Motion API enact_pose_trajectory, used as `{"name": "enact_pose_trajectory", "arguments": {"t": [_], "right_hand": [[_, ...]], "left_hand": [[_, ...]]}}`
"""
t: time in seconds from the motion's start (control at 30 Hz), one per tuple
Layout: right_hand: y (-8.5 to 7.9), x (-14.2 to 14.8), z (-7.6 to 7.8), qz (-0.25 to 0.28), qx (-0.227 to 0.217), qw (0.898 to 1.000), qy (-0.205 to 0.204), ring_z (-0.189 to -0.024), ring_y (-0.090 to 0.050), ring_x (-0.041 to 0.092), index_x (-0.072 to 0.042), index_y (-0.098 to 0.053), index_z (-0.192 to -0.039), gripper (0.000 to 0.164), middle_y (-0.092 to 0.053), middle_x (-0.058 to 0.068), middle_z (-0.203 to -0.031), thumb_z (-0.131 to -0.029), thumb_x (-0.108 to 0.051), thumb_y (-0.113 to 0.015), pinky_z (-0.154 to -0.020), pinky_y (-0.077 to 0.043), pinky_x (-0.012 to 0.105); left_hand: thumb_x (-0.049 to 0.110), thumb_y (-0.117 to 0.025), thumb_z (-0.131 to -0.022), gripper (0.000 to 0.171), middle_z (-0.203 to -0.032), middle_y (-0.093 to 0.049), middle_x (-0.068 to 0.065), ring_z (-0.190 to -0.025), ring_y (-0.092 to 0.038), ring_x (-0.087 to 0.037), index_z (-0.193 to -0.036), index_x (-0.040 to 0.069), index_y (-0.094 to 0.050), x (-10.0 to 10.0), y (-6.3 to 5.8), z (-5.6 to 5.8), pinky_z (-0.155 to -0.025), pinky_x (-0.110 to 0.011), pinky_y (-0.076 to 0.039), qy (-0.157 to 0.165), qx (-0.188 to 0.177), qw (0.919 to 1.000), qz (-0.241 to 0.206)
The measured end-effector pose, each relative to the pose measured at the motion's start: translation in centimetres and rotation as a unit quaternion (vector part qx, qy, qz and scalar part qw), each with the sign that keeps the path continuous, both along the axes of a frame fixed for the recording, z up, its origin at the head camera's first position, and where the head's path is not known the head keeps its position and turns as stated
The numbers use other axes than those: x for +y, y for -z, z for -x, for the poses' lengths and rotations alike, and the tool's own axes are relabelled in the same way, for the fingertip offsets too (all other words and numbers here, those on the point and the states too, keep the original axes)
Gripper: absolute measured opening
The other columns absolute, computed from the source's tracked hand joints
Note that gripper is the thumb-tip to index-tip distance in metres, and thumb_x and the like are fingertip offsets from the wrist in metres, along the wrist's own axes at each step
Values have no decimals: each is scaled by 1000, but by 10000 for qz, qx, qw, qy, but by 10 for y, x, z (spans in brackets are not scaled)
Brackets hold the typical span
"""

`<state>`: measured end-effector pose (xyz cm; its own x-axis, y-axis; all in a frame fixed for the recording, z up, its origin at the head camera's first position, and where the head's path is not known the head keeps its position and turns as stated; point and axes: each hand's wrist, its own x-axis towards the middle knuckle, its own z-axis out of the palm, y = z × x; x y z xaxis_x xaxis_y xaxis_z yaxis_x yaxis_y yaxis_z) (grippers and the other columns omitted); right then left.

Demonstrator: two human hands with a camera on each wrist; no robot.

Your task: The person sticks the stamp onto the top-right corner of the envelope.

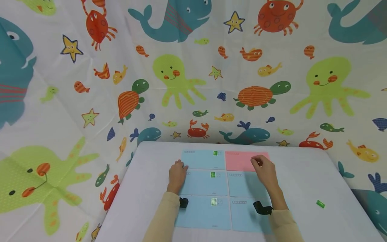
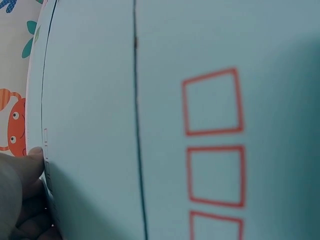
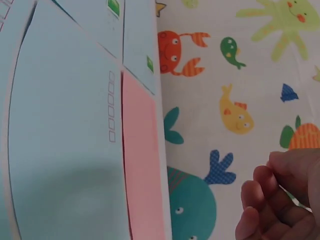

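Blue envelopes [image 1: 205, 213] and a pink envelope [image 1: 237, 164] lie in two columns on the table. Each left-column envelope bears a green stamp [image 1: 213, 201]. My left hand [image 1: 177, 174] rests at the left edge of that column, its thumb [image 2: 34, 161] by a blue envelope's printed boxes in the left wrist view. Over the right part of the pink envelope, my right hand [image 1: 266, 170] has thumb and fingertips brought together. In the right wrist view a small green-and-white sliver, like a stamp [image 3: 299, 202], shows between its curled fingers and thumb, mostly hidden.
A loose green stamp [image 1: 320, 204] lies on the white table [image 1: 308, 174], right of the envelopes. A curtain [image 1: 187, 94] printed with sea animals hangs behind the table's far edge and along the left side.
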<state>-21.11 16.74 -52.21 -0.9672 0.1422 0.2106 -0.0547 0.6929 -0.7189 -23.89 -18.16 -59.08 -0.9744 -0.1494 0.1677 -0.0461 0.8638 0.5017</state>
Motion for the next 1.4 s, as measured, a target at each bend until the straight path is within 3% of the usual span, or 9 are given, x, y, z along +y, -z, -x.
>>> {"name": "enact_pose_trajectory", "arguments": {"t": [0.3, 0.63, 0.87, 1.07, 1.23, 1.33, 1.4], "right_hand": [[-6, 36, -30, -386, -54, 9987, 333, -90, -61, 27, 1, -66, -115, 26, -70, 19, -103, -101, -20, -60, -65, -47, 14], [-4, 80, -54, -611, -480, 9921, 987, -96, -59, 31, 3, -63, -120, 30, -65, 25, -112, -100, -19, -60, -65, -42, 13], [3, 114, -73, -750, -586, 9869, 1304, -94, -58, 34, 6, -61, -121, 31, -62, 28, -112, -100, -17, -58, -56, -38, 11], [5, 141, -79, -752, -930, 9789, 1656, -95, -57, 37, 9, -59, -123, 34, -59, 30, -113, -100, -16, -56, -55, -36, 13], [8, 162, -74, -605, -1467, 9673, 1977, -99, -55, 42, 11, -54, -129, 40, -55, 33, -121, -99, -16, -58, -61, -48, 28], [12, 171, -71, -410, -1882, 9571, 2163, -107, -50, 47, 12, -49, -134, 46, -47, 35, -128, -98, -15, -61, -75, -53, 47], [16, 175, -71, -335, -2147, 9510, 2200, -112, -45, 50, 13, -45, -135, 50, -41, 37, -130, -97, -15, -63, -87, -50, 57]], "left_hand": [[16, -71, -93, 26, -132, -63, -25, -114, -67, -43, -107, -5, -73, 0, -1, 0, -91, -52, -58, -24, -113, 9999, -45], [15, -70, -93, 26, -132, -63, -25, -114, -67, -42, -109, -6, -72, 1, -1, -2, -93, -51, -57, 19, -136, 9999, -1], [16, -70, -93, 24, -132, -63, -26, -113, -67, -42, -103, -5, -73, 0, 0, -2, -91, -51, -58, 55, -54, 10000, 14], [16, -70, -93, 23, -129, -65, -25, -108, -69, -42, -101, -5, -73, 0, -1, -1, -86, -50, -59, 7, -53, 10000, -40], [17, -69, -94, 24, -131, -64, -24, -108, -69, -42, -104, -5, -73, 3, 0, 0, -87, -49, -59, -7, -91, 10000, -20], [18, -69, -94, 26, -131, -64, -25, -109, -68, -42, -107, -5, -72, 3, 1, -1, -89, -50, -59, -16, -106, 9999, 11], [17, -69, -94, 27, -132, -63, -25, -111, -68, -42, -109, -5, -72, 4, 0, -1, -91, -50, -58, -60, -119, 9999, 6]]}}
